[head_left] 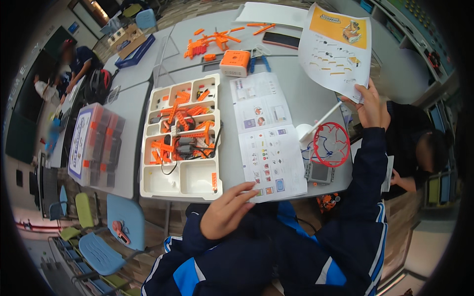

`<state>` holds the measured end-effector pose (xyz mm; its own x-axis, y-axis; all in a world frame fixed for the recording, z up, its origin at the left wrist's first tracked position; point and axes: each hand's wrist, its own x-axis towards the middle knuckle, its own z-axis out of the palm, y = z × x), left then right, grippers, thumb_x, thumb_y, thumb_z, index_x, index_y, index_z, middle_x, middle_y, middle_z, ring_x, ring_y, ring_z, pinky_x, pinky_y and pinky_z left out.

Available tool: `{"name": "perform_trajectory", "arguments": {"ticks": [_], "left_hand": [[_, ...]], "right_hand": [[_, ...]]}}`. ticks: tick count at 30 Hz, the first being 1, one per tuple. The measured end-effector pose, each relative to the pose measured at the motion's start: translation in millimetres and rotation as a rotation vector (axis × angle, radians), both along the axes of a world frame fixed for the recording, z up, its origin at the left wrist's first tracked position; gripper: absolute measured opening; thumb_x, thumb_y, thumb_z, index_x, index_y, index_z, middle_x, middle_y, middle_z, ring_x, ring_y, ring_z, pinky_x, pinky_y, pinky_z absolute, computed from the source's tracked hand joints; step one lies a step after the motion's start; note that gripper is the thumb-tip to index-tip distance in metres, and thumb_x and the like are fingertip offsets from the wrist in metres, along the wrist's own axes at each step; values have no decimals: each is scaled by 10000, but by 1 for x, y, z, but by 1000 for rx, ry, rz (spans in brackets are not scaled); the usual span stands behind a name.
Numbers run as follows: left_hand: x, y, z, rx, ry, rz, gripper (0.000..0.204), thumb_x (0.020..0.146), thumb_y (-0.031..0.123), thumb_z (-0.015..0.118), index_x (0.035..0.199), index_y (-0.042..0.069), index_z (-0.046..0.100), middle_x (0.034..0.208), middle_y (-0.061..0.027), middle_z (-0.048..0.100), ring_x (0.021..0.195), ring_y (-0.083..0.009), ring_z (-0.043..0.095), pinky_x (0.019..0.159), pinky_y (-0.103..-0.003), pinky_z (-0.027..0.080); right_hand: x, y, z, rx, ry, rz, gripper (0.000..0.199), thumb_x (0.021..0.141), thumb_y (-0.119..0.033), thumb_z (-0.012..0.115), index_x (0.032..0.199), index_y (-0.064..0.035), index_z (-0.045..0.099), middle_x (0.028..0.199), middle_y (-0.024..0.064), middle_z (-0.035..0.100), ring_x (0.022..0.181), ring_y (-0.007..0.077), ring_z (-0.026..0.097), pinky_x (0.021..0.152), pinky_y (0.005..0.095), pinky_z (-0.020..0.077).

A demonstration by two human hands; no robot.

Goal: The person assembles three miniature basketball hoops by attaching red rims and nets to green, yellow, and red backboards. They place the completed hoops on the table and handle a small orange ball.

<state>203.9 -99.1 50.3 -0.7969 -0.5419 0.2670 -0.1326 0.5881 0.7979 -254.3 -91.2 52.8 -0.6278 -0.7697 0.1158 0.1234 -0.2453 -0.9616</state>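
My right hand [371, 104] is raised at the far right, fingers closed on the lower edge of an instruction sheet [330, 56] with an orange heading and pictures of parts. Below and left of it, a printed booklet [264, 126] lies unfolded on the table. My left hand [228, 209] is at that booklet's near left corner, fingers stretched out and fingertips touching the page edge. Beside the booklet stands a white parts tray [185, 170], its compartments holding orange building pieces, grey motors and black cables. Near my right forearm is a small red hoop [332, 144] with a net.
An orange cube-shaped block [235, 63], loose orange pieces [212, 43] and a phone [280, 40] lie toward the back. A grey device [320, 172] sits under the hoop. At left is a clear organizer box [101, 145]. Another person [417, 143] is close on the right; blue chairs [101, 251] stand lower left.
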Motion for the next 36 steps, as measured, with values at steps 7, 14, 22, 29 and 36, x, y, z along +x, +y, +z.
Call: {"name": "perform_trajectory", "arguments": {"ticks": [7,14,22,29,36], "left_hand": [[68,-16,-12,-110,6,678,263,897,-45,617,1153,-22,670,1210,-205,658,1126,-328,653,959,-365,498],[85,-29,-16,-134,11,869,246,926,-14,583,1160,-45,653,1239,-212,644,1163,-315,625,1010,-376,455],[106,-66,-8,-199,-218,669,390,925,72,625,1301,-17,571,1397,-212,526,1336,-338,482,1116,-412,347],[164,-77,-77,-200,-119,1202,508,952,171,628,1398,-19,474,1443,-198,477,1361,-339,424,1145,-422,298],[169,-79,-126,-96,285,1282,622,854,-4,513,1463,-22,391,1526,-185,379,1429,-312,331,1189,-434,224]], "right_hand": [[-2,-80,-95,334,-115,66,462,975,-122,548,1409,-27,419,1214,159,623,977,249,697,680,377,659],[-20,-43,-81,629,554,106,481,898,-363,731,1176,23,668,879,84,694,652,90,600,485,261,474],[0,45,-68,454,336,606,668,761,-62,801,1383,-53,558,1269,88,643,1111,151,599,864,253,524],[43,18,-76,355,281,676,542,772,-109,822,1272,-42,624,1160,83,687,1025,128,615,811,263,512],[42,4,-101,333,265,419,497,786,-123,823,1237,-30,636,1113,75,697,981,117,623,786,260,505]]}}
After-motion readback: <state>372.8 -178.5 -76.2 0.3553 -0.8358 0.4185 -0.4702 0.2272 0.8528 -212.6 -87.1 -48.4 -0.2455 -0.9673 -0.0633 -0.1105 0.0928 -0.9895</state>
